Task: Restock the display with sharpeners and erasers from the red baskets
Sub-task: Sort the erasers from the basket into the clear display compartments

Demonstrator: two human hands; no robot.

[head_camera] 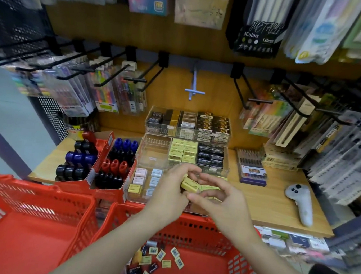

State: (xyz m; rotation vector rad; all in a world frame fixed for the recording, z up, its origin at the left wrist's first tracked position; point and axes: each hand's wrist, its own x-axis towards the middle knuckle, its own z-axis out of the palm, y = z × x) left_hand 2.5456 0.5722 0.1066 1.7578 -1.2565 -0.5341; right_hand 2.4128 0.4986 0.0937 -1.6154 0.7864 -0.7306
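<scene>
My left hand (172, 187) grips a yellow eraser (189, 184) over the front tier of the clear acrylic display (152, 154). My right hand (219, 197) is beside it, thumb and fingers curled, touching the eraser's right end. The front tier holds pink, blue and yellow erasers (147, 178). Higher tiers hold yellow erasers (182, 151) and black boxed ones (210, 156). Red cardboard boxes (108, 150) to the left hold black, blue and red sharpeners (116, 165). The right red basket (199, 232) below holds several loose erasers (158, 259). The left red basket (28, 217) shows nothing inside.
The wooden shelf (278, 204) carries a pen box (252, 167) and a grey controller (300, 199) to the right. Black hooks with hanging pen packs (81, 88) jut out above left and right. More packets lie on a lower shelf (292, 240).
</scene>
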